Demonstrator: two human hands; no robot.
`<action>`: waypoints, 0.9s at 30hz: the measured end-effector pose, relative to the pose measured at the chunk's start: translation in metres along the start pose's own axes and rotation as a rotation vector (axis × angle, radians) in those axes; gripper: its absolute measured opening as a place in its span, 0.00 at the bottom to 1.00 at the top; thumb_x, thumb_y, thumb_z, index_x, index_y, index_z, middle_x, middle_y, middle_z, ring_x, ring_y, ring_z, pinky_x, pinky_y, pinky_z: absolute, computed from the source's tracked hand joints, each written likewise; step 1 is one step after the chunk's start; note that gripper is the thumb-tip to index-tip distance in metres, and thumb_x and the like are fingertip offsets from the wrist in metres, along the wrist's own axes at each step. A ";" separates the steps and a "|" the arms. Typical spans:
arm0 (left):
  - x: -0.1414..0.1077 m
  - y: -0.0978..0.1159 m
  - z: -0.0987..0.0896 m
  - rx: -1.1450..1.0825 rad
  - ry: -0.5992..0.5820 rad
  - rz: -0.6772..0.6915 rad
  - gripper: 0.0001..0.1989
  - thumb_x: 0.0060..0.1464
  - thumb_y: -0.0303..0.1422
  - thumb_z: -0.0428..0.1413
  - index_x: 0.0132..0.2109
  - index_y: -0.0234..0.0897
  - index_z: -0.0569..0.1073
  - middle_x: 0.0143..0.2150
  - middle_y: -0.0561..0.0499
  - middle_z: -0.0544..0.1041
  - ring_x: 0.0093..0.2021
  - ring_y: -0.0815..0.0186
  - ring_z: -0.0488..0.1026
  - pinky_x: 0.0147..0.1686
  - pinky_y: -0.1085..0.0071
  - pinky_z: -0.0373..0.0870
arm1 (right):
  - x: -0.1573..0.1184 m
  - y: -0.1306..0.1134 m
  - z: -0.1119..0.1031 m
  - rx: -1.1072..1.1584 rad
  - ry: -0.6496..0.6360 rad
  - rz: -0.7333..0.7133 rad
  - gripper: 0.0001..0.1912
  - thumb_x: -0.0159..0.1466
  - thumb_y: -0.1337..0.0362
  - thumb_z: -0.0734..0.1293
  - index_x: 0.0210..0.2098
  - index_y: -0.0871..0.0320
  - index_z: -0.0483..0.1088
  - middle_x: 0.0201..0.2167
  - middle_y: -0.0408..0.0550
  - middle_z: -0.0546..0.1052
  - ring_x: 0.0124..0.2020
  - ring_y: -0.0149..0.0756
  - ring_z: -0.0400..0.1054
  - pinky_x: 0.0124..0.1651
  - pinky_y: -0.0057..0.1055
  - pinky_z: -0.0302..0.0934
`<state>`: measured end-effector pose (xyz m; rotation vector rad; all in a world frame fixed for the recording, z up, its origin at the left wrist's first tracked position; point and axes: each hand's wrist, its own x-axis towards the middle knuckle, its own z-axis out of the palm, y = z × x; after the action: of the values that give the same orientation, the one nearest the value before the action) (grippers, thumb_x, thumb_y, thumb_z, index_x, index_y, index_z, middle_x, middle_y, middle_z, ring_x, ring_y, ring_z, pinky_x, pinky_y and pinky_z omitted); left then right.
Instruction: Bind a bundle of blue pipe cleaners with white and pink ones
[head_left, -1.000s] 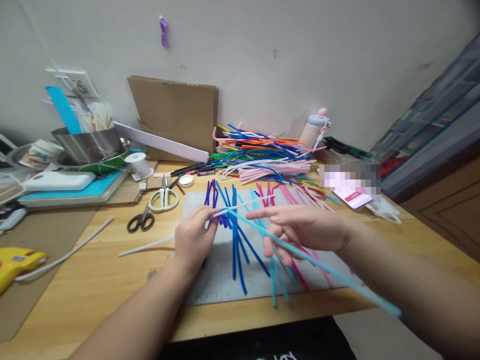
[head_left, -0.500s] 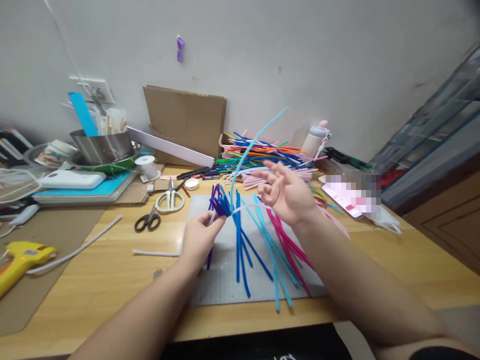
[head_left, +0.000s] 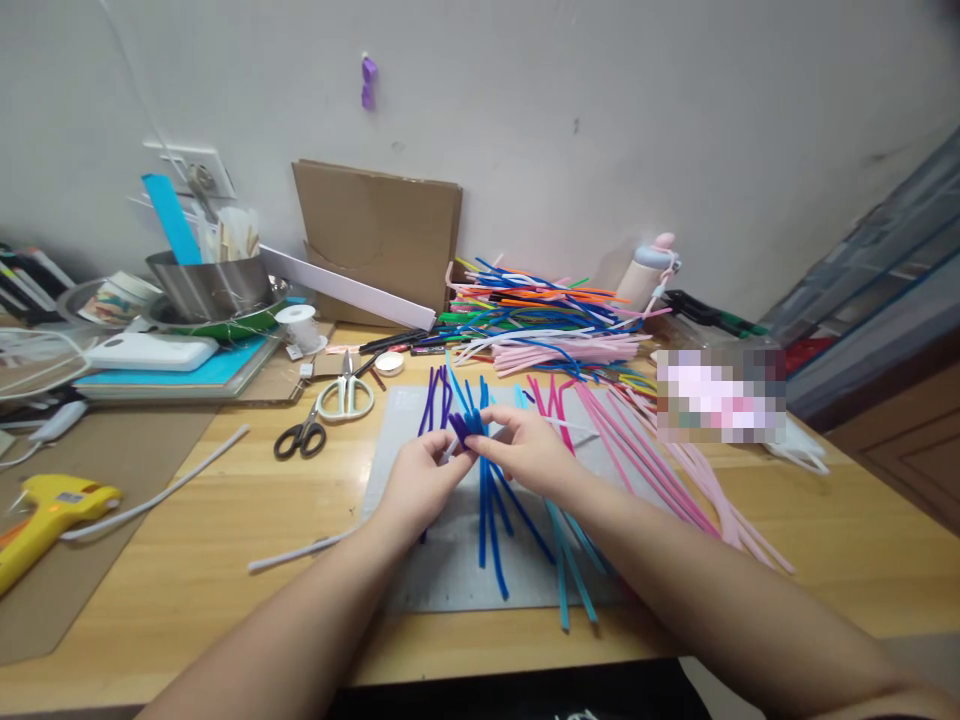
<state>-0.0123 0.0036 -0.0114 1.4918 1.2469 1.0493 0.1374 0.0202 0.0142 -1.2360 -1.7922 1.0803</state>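
Note:
Over the grey mat (head_left: 450, 580), my left hand (head_left: 427, 475) pinches a small bunch of purple and blue pipe cleaners (head_left: 463, 428) together with a white one. My right hand (head_left: 525, 450) closes on the same bunch from the right, its fingertips close to my left thumb. Longer blue pipe cleaners (head_left: 491, 520) lie below on the mat. Light blue pipe cleaners (head_left: 564, 570) and magenta ones (head_left: 553, 405) are partly hidden by my right hand and arm. Purple strands (head_left: 433, 400) lie behind my left hand.
Scissors (head_left: 345, 395) and black-handled scissors (head_left: 300, 438) lie left of the mat. A yellow glue gun (head_left: 56, 510) is at far left. A pile of coloured pipe cleaners (head_left: 547, 310), a bottle (head_left: 645, 280) and cardboard (head_left: 379, 235) stand at the back.
My right hand has come down and left from the air and closed on the bunch. The light blue strand that arched upward no longer stands up high. My view has shifted slightly.

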 end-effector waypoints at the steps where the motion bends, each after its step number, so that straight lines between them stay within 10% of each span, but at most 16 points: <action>1: -0.001 0.000 0.000 0.063 0.004 0.029 0.13 0.46 0.41 0.55 0.26 0.34 0.69 0.20 0.57 0.65 0.22 0.72 0.61 0.24 0.75 0.55 | -0.001 0.001 -0.001 0.024 -0.010 0.016 0.09 0.55 0.61 0.65 0.33 0.59 0.69 0.11 0.35 0.62 0.11 0.23 0.55 0.15 0.22 0.48; 10: -0.009 0.012 -0.004 0.281 0.067 0.266 0.11 0.55 0.36 0.46 0.35 0.38 0.72 0.34 0.50 0.74 0.37 0.64 0.69 0.38 0.70 0.63 | -0.010 0.018 -0.021 0.539 -0.104 0.205 0.10 0.57 0.60 0.64 0.36 0.59 0.66 0.32 0.45 0.74 0.11 0.19 0.59 0.12 0.19 0.42; 17: -0.009 0.006 0.007 -0.150 -0.074 0.059 0.07 0.50 0.34 0.54 0.37 0.36 0.69 0.36 0.49 0.74 0.39 0.65 0.71 0.40 0.69 0.66 | -0.014 0.022 -0.014 0.686 -0.184 0.247 0.08 0.55 0.63 0.66 0.34 0.59 0.66 0.21 0.38 0.69 0.12 0.19 0.58 0.13 0.19 0.42; 27: -0.003 0.003 0.007 -0.148 -0.072 -0.055 0.06 0.46 0.33 0.55 0.31 0.35 0.68 0.27 0.53 0.72 0.30 0.68 0.70 0.34 0.71 0.65 | -0.018 0.024 -0.003 0.593 -0.247 0.293 0.07 0.56 0.64 0.65 0.30 0.61 0.65 0.11 0.36 0.65 0.11 0.22 0.59 0.14 0.18 0.43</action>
<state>-0.0047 -0.0006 -0.0102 1.3632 1.1289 1.0204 0.1544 0.0090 -0.0081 -1.0373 -1.3168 1.8362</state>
